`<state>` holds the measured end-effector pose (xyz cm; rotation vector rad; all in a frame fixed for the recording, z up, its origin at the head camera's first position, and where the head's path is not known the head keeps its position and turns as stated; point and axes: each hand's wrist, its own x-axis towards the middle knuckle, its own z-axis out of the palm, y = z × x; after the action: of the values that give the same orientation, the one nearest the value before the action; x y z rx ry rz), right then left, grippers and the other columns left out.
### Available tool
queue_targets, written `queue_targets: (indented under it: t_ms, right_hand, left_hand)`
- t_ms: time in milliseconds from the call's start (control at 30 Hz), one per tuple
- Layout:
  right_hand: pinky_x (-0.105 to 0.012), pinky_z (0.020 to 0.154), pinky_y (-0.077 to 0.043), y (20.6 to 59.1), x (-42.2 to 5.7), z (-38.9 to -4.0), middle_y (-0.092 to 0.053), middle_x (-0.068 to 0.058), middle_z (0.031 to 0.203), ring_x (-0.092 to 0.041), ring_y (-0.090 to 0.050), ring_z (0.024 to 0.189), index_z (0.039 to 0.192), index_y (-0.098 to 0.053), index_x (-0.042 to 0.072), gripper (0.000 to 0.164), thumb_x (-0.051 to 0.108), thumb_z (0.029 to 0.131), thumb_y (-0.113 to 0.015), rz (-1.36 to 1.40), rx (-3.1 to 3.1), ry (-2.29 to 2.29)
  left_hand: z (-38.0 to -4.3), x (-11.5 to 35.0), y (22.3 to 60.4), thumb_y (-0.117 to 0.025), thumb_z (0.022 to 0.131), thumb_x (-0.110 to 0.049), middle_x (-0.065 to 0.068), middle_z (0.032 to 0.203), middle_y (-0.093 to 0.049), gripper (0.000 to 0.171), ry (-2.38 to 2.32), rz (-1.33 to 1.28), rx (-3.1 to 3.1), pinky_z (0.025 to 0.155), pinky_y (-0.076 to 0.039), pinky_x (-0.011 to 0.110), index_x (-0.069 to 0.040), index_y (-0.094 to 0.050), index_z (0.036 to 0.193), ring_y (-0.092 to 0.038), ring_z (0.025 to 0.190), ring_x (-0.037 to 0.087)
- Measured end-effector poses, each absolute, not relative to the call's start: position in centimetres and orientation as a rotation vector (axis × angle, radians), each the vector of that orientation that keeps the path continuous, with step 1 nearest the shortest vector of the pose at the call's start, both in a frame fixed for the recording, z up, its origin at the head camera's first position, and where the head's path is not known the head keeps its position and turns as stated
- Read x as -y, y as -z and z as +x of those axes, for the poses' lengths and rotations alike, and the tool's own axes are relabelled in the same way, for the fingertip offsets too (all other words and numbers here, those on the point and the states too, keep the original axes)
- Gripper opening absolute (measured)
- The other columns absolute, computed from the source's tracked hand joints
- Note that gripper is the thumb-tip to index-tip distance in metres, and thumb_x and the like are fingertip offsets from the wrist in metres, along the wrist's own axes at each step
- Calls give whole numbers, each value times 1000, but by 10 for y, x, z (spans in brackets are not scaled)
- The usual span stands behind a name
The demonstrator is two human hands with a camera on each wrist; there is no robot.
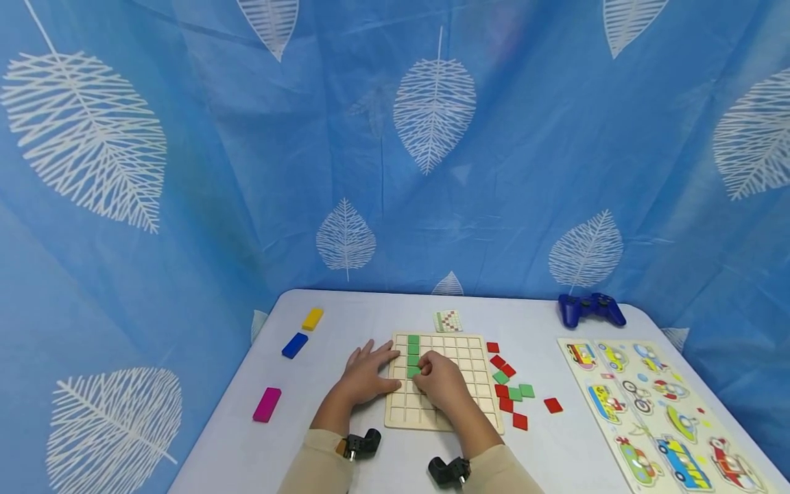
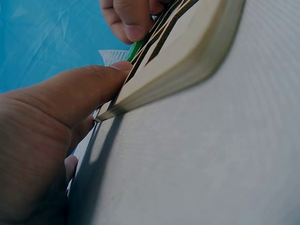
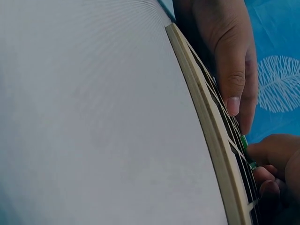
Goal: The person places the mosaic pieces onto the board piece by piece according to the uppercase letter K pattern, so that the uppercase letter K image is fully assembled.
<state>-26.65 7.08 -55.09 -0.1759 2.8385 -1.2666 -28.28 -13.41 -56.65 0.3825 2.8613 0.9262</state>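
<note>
A wooden grid board [image 1: 407, 416] lies on the table with several green square tiles [image 1: 413, 350] in one column near its left side. My right hand [image 1: 441, 381] is over the board, its fingers curled and pinching a green tile [image 3: 253, 165] close over the grid, just below that column. Most of this tile is hidden by the fingers. My left hand [image 1: 365, 376] rests at the board's left edge with fingers spread, and its thumb [image 2: 101, 84] lies on the rim. Behind the board sits a small pattern card [image 1: 447, 320] with green and red squares.
Loose red tiles [image 1: 520, 421] and green tiles [image 1: 527, 390] are scattered right of the board. Yellow [image 1: 313, 318], blue [image 1: 295, 345] and magenta [image 1: 267, 405] blocks lie to the left. At the right are a vehicle puzzle board [image 1: 623, 429] and a blue game controller [image 1: 591, 309].
</note>
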Motion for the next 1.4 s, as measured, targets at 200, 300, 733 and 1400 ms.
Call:
queue_targets:
  t_ms: [200, 300, 733, 1400]
  right_hand:
    - [-30, 68, -47, 551, -70, -266, -61, 1, 85, -16, -55, 77, 100, -68, 13, 15, 13, 90, -79, -171, -2828, 1273]
    - [-30, 68, -46, 553, -70, -267, -60, 1, 85, -16, -55, 77, 99, -68, 14, 15, 13, 90, -80, -162, -2837, 1266]
    - [-31, 71, -46, 552, -73, -268, -60, 2, 88, -16, -55, 81, 102, -68, 14, 15, 16, 91, -78, -237, -2816, 1283]
    - [-25, 70, -52, 533, -120, -244, -65, 7, 92, -14, -59, 85, 112, -71, 17, 20, 19, 94, -79, -321, -2756, 1370]
  left_hand:
    - [-283, 134, 568, -81, 89, -45, -5, 170, -35, 70, -925, 386, -2862, 129, -6, 64, -27, -57, 152, -11, 163, 36]
    - [-284, 135, 569, -81, 89, -45, -5, 170, -35, 70, -916, 393, -2862, 129, -5, 64, -27, -56, 152, -11, 163, 36]
    - [-288, 138, 566, -81, 90, -45, -4, 170, -35, 69, -917, 420, -2873, 129, -4, 64, -27, -57, 152, -11, 163, 37]
    - [-282, 135, 567, -82, 89, -43, -5, 170, -36, 68, -972, 390, -2851, 128, -6, 66, -27, -58, 151, -10, 163, 37]
